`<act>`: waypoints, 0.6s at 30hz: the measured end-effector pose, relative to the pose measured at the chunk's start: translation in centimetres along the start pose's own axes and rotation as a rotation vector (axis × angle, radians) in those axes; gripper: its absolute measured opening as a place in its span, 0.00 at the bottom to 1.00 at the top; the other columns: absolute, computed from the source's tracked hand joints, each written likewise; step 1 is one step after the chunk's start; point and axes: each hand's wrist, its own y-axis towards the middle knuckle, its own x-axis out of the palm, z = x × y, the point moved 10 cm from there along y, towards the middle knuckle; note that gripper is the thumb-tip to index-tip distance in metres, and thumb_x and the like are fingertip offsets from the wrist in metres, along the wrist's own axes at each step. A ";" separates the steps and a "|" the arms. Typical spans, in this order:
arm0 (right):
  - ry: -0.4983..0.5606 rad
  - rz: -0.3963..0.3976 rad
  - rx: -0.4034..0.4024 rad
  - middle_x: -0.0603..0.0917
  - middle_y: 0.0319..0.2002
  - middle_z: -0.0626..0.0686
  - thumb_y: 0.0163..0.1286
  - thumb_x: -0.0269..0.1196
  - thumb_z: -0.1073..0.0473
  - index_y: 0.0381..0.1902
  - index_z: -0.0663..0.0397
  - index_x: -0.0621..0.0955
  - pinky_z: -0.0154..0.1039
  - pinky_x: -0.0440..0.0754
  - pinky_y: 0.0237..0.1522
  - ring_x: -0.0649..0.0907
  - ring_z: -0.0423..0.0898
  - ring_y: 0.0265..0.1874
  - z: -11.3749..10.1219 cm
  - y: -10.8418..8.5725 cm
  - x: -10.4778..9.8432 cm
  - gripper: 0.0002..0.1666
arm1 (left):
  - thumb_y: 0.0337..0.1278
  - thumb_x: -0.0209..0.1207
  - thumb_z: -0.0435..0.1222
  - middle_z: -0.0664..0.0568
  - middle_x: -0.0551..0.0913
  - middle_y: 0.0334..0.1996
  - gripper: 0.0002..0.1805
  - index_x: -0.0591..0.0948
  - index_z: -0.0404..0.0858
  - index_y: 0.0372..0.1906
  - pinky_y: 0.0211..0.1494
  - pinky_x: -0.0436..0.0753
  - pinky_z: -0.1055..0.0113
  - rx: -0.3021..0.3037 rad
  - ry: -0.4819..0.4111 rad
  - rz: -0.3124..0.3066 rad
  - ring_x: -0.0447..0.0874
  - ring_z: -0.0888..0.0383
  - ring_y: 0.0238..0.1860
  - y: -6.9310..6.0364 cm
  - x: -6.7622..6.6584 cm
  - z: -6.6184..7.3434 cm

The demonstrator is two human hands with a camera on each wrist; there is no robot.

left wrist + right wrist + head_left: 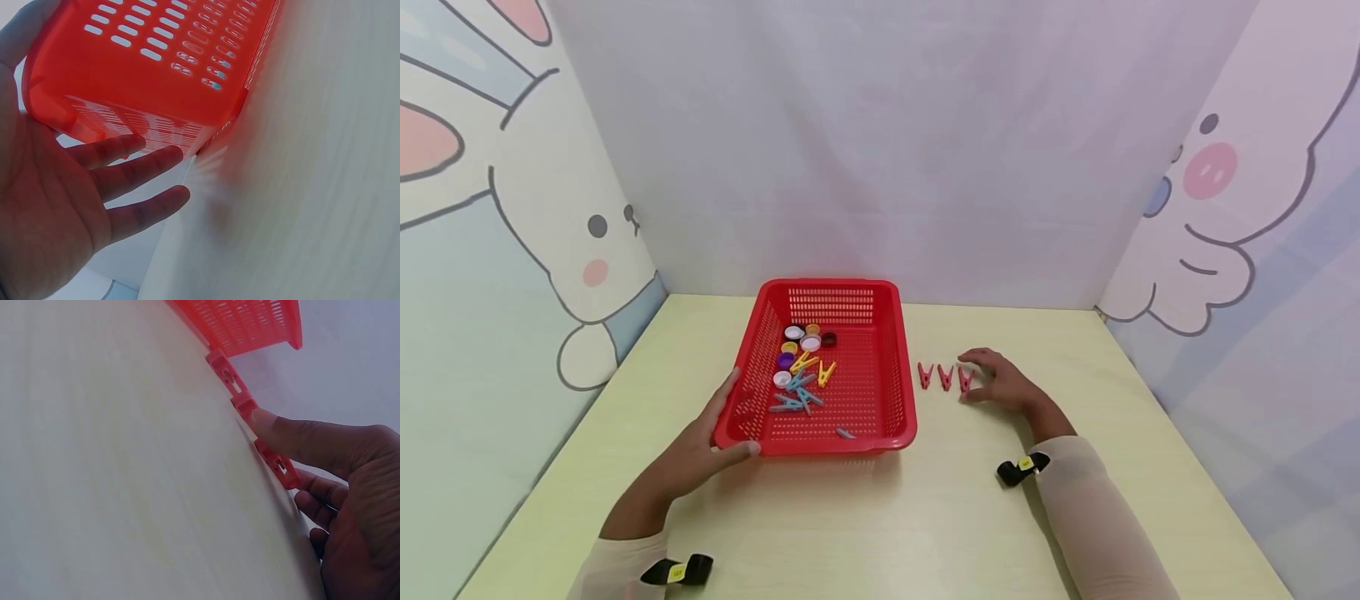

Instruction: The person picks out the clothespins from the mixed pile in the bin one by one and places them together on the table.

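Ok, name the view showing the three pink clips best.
The head view: all three pink clips lie separately in a row. In the right wrist view they show side-on, partly behind the right hand. The left wrist view shows none.

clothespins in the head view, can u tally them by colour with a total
Pink-red clothespins: 3
Yellow clothespins: 2
Blue clothespins: 4, counting one that seems partly hidden by the near rim
Total visible: 9

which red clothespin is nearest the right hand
The rightmost red clothespin in the row of three, beside the right hand; the middle one and left one lie nearer the basket.
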 end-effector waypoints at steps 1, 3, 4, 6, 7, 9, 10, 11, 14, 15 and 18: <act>0.004 0.000 0.010 0.72 0.79 0.64 0.60 0.82 0.55 0.75 0.52 0.79 0.76 0.58 0.83 0.66 0.69 0.82 0.1 0.1 0.0 0.45 | 0.62 0.76 0.47 0.33 0.59 0.82 0.70 0.35 0.51 0.91 0.49 0.96 0.57 -0.001 0.001 0.001 0.68 0.30 0.75 0.0 -0.1 0.0; 0.014 0.000 0.018 0.72 0.80 0.64 0.60 0.82 0.55 0.76 0.52 0.78 0.76 0.59 0.83 0.65 0.68 0.82 0.0 0.2 0.1 0.47 | 0.62 0.76 0.47 0.33 0.59 0.82 0.70 0.35 0.52 0.91 0.49 0.96 0.58 -0.006 0.001 0.003 0.68 0.31 0.75 -0.1 -0.2 -0.1; 0.020 0.001 0.015 0.72 0.80 0.64 0.61 0.82 0.55 0.76 0.53 0.77 0.76 0.59 0.83 0.66 0.68 0.82 -0.1 0.2 0.1 0.47 | 0.62 0.76 0.47 0.33 0.59 0.82 0.70 0.35 0.52 0.91 0.49 0.96 0.58 -0.004 0.004 0.003 0.68 0.31 0.75 -0.1 -0.2 -0.1; 0.021 0.002 0.005 0.72 0.79 0.64 0.62 0.82 0.54 0.77 0.54 0.76 0.76 0.60 0.82 0.67 0.69 0.81 -0.2 0.2 0.0 0.48 | 0.62 0.76 0.48 0.33 0.59 0.82 0.70 0.35 0.52 0.91 0.49 0.96 0.58 -0.006 0.005 0.004 0.68 0.30 0.75 -0.1 -0.2 -0.2; 0.024 0.006 -0.004 0.72 0.79 0.64 0.62 0.82 0.55 0.77 0.55 0.76 0.76 0.61 0.81 0.68 0.69 0.80 -0.4 0.3 0.0 0.48 | 0.62 0.76 0.48 0.33 0.59 0.82 0.70 0.35 0.51 0.91 0.49 0.96 0.58 -0.004 0.004 0.002 0.69 0.30 0.75 -0.1 -0.2 -0.2; 0.026 0.018 -0.021 0.72 0.79 0.63 0.63 0.81 0.55 0.78 0.56 0.75 0.77 0.64 0.80 0.70 0.70 0.78 -0.8 0.3 -0.2 0.48 | 0.62 0.76 0.48 0.33 0.59 0.82 0.70 0.35 0.52 0.91 0.49 0.96 0.57 -0.006 0.003 0.000 0.69 0.30 0.75 -0.2 -0.1 -0.1; 0.031 0.023 -0.021 0.71 0.79 0.63 0.64 0.80 0.55 0.79 0.56 0.74 0.78 0.64 0.79 0.70 0.70 0.78 -0.9 0.4 -0.3 0.48 | 0.61 0.76 0.48 0.33 0.59 0.82 0.70 0.35 0.51 0.91 0.49 0.96 0.57 -0.010 0.003 0.000 0.69 0.30 0.75 -0.2 -0.1 -0.2; 0.036 0.031 -0.019 0.70 0.80 0.63 0.65 0.80 0.56 0.79 0.57 0.73 0.78 0.65 0.78 0.70 0.71 0.78 -1.1 0.4 -0.5 0.48 | 0.61 0.76 0.48 0.33 0.59 0.82 0.70 0.35 0.52 0.91 0.49 0.96 0.56 -0.013 0.001 -0.001 0.69 0.30 0.75 -0.1 -0.1 -0.2; 0.028 0.055 -0.030 0.68 0.81 0.63 0.67 0.78 0.56 0.80 0.58 0.72 0.79 0.68 0.75 0.69 0.70 0.78 -1.8 0.5 -0.8 0.47 | 0.61 0.77 0.48 0.33 0.59 0.82 0.70 0.35 0.52 0.91 0.49 0.96 0.56 -0.017 0.002 -0.002 0.68 0.30 0.75 0.0 0.0 -0.2; 0.026 0.062 -0.040 0.67 0.81 0.63 0.68 0.77 0.57 0.80 0.59 0.72 0.79 0.69 0.74 0.68 0.70 0.78 -2.2 0.5 -1.0 0.46 | 0.61 0.77 0.49 0.33 0.59 0.82 0.70 0.35 0.52 0.91 0.49 0.96 0.56 -0.016 0.003 -0.002 0.68 0.30 0.75 0.0 -0.1 -0.3; 0.001 0.082 -0.068 0.67 0.82 0.63 0.69 0.77 0.56 0.80 0.57 0.72 0.77 0.72 0.71 0.68 0.68 0.78 -3.6 0.7 -1.3 0.45 | 0.61 0.77 0.48 0.33 0.59 0.82 0.70 0.35 0.52 0.91 0.49 0.96 0.56 -0.006 0.005 0.004 0.68 0.30 0.75 0.0 -0.2 -0.2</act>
